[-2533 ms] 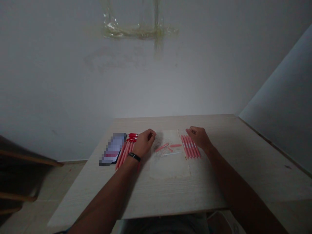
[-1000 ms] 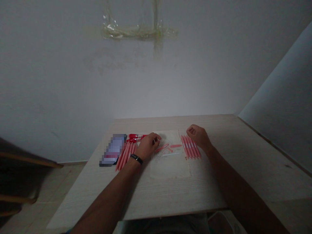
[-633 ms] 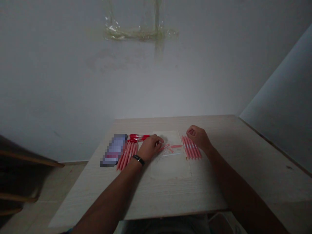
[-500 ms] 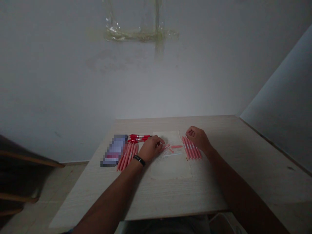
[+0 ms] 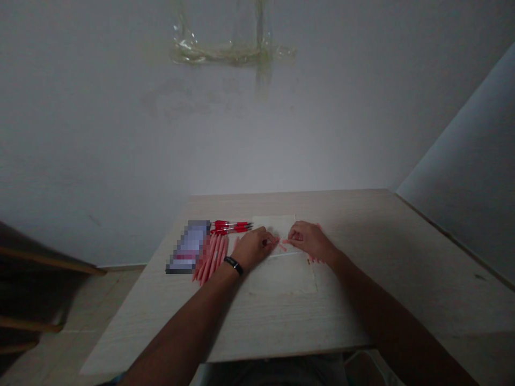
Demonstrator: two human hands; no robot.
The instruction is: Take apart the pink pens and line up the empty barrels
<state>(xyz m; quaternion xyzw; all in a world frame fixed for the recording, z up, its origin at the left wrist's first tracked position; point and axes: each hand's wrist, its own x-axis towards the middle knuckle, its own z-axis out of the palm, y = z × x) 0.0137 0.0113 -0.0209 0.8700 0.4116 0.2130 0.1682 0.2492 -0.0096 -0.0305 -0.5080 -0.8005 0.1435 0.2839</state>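
Observation:
My left hand [image 5: 253, 248] rests on the paper sheet [image 5: 281, 281] with its fingers curled, and a small dark bit shows at the fingertips. My right hand [image 5: 308, 240] faces it from the right, over the small pink pen parts [image 5: 283, 247]. A thin white tube [image 5: 290, 253] lies under the right hand's fingers. A row of pink pen barrels [image 5: 316, 261] is mostly hidden by that hand. To the left lie several red-tipped pen parts [image 5: 231, 227] and several pink barrels [image 5: 211, 258].
A phone [image 5: 188, 247], pixelated, lies at the left of the pale wood table [image 5: 354, 284]. A black band [image 5: 233, 265] circles my left wrist. A wall rises behind the table, with dark wooden rails at the far left.
My right hand has moved left and toward me, off the pink barrel row and over the small parts. My left hand has shifted slightly right, toward the right hand.

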